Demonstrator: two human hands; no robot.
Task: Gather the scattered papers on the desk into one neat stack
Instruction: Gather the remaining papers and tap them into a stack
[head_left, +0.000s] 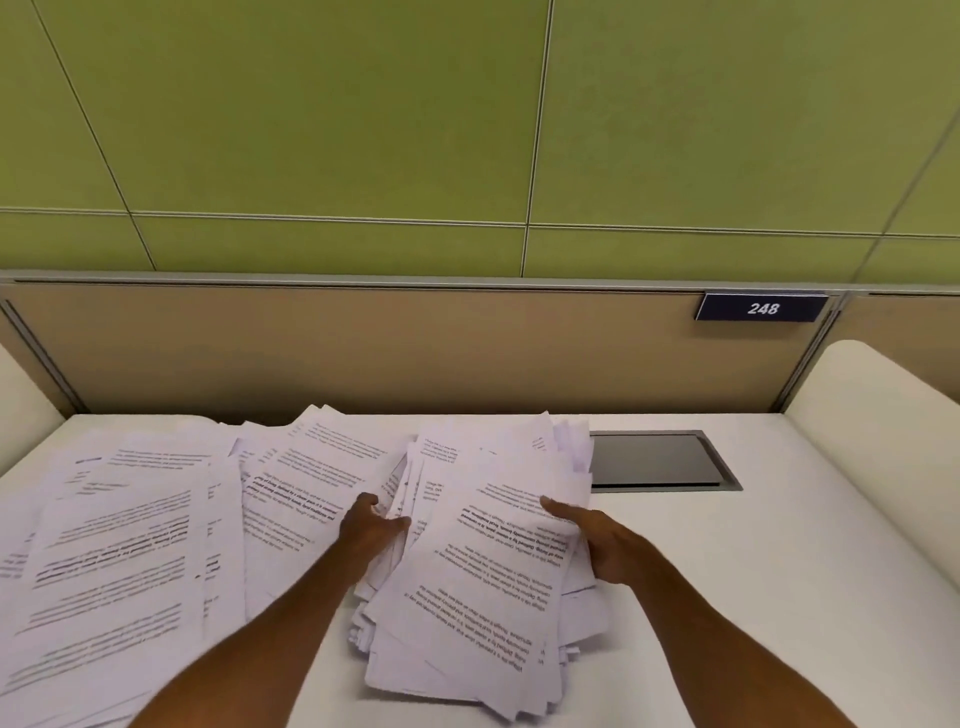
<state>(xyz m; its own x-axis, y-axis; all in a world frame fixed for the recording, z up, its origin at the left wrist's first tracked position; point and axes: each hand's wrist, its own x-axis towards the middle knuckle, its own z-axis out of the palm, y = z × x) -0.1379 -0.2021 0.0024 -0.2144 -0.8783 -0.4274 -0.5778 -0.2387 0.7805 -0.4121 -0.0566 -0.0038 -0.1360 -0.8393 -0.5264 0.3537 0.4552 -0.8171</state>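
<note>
Two hands (488, 540) grasping ragged paper stack (483, 571), white desk (727, 597), tan partition (363, 348), green wall (311, 130)

White desk (727, 597) — scattered papers (130, 545) and a ragged stack (483, 571).

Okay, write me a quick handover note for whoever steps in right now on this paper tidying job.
Left hand: gripping the left edge of the gathered pile.
Right hand: gripping its right edge, thumb on the top sheet.
The pile sits centre-right on the desk, near the dark recessed panel. Its edges are ragged and fanned.
Done: part of the papers collected between both hands.
Left: loose sheets overlapping across the left side need adding, then square the whole stack.
</note>
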